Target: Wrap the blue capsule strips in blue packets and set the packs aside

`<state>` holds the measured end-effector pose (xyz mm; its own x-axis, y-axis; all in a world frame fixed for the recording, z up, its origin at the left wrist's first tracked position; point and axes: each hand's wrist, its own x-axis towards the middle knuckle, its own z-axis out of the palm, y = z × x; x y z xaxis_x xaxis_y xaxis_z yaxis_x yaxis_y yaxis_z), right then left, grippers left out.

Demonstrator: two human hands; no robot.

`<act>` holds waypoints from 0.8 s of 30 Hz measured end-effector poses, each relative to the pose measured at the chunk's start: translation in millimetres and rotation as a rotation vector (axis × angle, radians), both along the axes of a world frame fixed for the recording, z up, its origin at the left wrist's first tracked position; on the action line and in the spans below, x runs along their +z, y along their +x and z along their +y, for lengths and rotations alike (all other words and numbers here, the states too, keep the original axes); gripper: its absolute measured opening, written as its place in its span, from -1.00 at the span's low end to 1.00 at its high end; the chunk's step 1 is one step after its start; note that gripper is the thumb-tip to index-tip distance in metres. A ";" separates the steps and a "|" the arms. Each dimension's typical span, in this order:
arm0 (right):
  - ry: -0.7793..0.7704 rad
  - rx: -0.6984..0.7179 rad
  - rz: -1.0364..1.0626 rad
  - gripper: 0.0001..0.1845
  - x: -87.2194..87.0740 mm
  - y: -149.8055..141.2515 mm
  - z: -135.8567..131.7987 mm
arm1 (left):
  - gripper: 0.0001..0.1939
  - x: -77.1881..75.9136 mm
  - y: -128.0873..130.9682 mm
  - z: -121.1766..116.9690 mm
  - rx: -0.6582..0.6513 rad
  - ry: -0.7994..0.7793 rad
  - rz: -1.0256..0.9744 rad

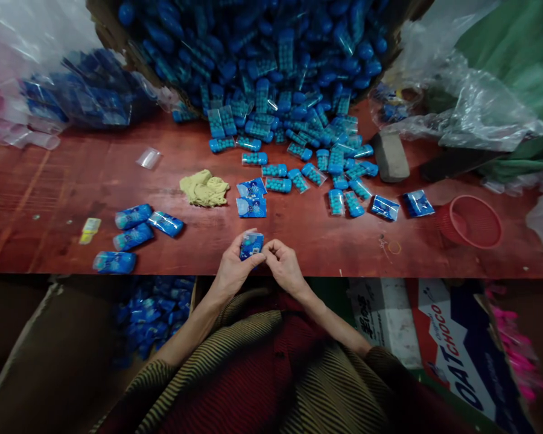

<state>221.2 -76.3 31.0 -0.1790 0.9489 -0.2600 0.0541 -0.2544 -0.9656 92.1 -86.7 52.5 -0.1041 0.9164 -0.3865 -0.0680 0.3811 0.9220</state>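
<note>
My left hand (233, 268) is closed around a blue printed plastic sleeve (252, 243), which it holds upright just above the table's front edge. At the sleeve's right edge, my right hand (285, 265) has thumb and forefinger pinched together. Two flat sleeves (251, 207) lie just beyond my hands. Several clear bottles with blue caps and blue beads (278, 184) are scattered past them. On the left lie several bottles wrapped in printed sleeves (133, 236). Two more flat blue sleeves (385, 208) rest at the right.
A large carton (113, 30) spills bottles onto the red table (199, 241). Nearby are a crumpled yellow cloth (204, 188), a grey block (390, 157) and a red basket (475, 222). Below the front edge at left sit many wrapped blue packs (156, 313); a printed carton (457, 349) stands right.
</note>
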 end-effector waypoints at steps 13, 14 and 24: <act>-0.231 -0.199 0.374 -0.77 -15.9 -18.1 -6.8 | -0.48 -6.1 8.0 -5.1 0.181 -0.019 -0.201; -0.242 -0.174 0.377 -0.77 -15.2 -15.8 -5.3 | -0.50 -5.4 7.3 -4.2 0.178 -0.011 -0.211; -0.143 0.040 0.232 -0.66 4.8 7.4 15.9 | -0.45 3.0 1.7 -0.9 0.005 -0.008 -0.214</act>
